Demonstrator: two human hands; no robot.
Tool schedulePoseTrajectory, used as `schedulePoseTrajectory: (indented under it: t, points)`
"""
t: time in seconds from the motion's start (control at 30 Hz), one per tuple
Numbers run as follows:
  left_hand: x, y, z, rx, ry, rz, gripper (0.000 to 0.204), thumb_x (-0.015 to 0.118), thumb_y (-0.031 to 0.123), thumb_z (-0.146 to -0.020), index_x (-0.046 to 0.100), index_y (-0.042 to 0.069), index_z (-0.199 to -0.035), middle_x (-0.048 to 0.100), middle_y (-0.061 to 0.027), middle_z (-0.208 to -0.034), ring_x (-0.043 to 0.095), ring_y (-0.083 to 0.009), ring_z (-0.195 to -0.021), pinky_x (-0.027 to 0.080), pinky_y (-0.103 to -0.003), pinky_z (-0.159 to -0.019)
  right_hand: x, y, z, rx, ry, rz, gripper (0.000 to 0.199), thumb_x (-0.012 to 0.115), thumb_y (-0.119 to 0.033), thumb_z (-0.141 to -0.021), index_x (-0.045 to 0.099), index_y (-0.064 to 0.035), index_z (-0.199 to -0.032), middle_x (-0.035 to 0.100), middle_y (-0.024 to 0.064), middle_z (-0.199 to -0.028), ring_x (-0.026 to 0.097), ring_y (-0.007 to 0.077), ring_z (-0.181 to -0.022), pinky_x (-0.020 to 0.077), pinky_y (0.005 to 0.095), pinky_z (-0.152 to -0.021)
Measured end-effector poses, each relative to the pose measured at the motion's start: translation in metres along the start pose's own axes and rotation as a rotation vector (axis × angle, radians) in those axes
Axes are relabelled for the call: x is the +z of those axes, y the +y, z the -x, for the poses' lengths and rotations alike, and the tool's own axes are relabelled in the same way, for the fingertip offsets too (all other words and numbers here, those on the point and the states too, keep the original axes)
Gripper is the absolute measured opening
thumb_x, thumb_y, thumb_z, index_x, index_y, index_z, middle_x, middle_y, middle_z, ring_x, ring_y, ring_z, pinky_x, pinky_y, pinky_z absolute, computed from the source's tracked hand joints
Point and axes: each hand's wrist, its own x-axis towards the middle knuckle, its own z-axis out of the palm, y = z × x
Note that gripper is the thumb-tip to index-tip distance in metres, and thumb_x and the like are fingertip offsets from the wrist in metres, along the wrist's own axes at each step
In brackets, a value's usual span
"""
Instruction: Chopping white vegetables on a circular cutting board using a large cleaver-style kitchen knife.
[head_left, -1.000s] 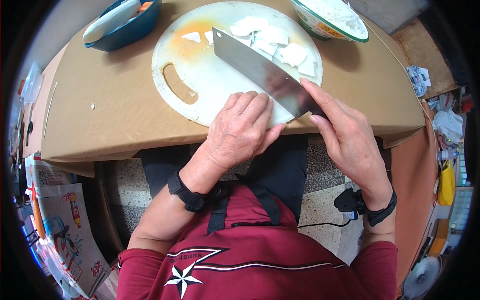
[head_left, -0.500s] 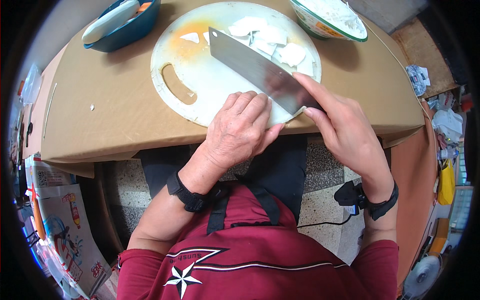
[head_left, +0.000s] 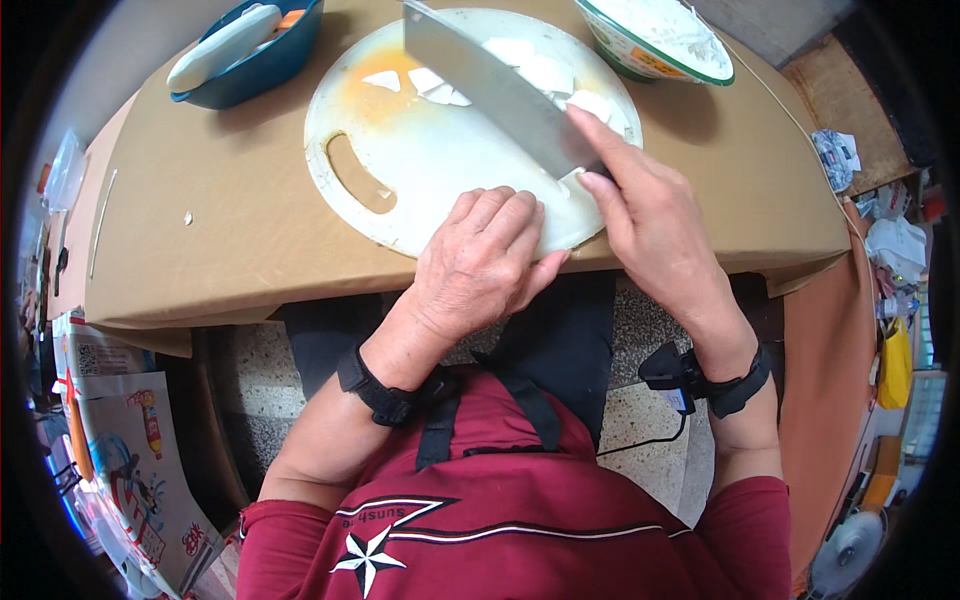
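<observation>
My right hand [head_left: 655, 215] is closed on the handle end of a cleaver [head_left: 500, 95], whose broad blade slants up and left over the round white cutting board [head_left: 455, 150]. Near the board's front edge rests my left hand [head_left: 485, 250], its fingers curled under; whatever they press on is hidden. Beyond the blade lie several thin white vegetable slices [head_left: 545, 72], partly covered by it. To the blade's left are a small white piece [head_left: 382, 79] and more slices [head_left: 432, 86]. A small white bit sits by the cleaver's heel.
At the back left, a blue basin [head_left: 250, 75] holds a long white vegetable [head_left: 222, 48] and orange pieces. A green-rimmed bowl [head_left: 640, 68] of white shreds [head_left: 665, 35] stands at the back right. Brown covering [head_left: 230, 240] spreads over the table.
My right hand has moved the cleaver away from my left hand, farther up the board and slightly left. More slices show left of the blade. My left hand has barely moved.
</observation>
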Motion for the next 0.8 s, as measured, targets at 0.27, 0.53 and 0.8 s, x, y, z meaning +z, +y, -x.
schedulePoseTrajectory:
  t: [0.27,0.53,0.8]
  points:
    - [0.000,0.001,0.000,-0.024,-0.026,-0.011,0.045,0.079,0.026,-0.075,0.066,-0.004,-0.106,0.063,-0.0126,-0.108,0.062,-0.0286,-0.098,0.049,-0.038,-0.084,0.001,0.011,0.027,0.352,0.149,-0.436,0.046,0.057,-0.004,-0.095,0.050,-0.0043,-0.141,0.065,0.0085,-0.087,0.062,0.0162,-0.072,0.0489,0.0307,-0.063]
    - [-0.002,0.004,-0.005,-0.071,-0.179,-0.084,0.059,0.074,0.037,-0.078,0.061,-0.004,-0.118,0.059,-0.0129,-0.120,0.055,-0.0296,-0.113,0.044,-0.041,-0.094,0.022,0.029,0.049,0.538,0.312,-0.811,0.046,0.058,-0.009,-0.099,0.046,0.0001,-0.142,0.058,0.0007,-0.077,0.052,0.0044,-0.059,0.0430,0.0194,-0.052]
    - [-0.003,0.003,-0.003,-0.077,-0.181,-0.095,0.061,0.075,0.038,-0.079,0.059,-0.003,-0.121,0.059,-0.0132,-0.119,0.056,-0.0306,-0.111,0.044,-0.040,-0.093,0.030,0.046,0.057,0.546,0.408,-1.031,0.032,0.061,-0.013,-0.098,0.052,0.0009,-0.126,0.056,0.0017,-0.076,0.054,0.0064,-0.058,0.0445,0.0206,-0.051]
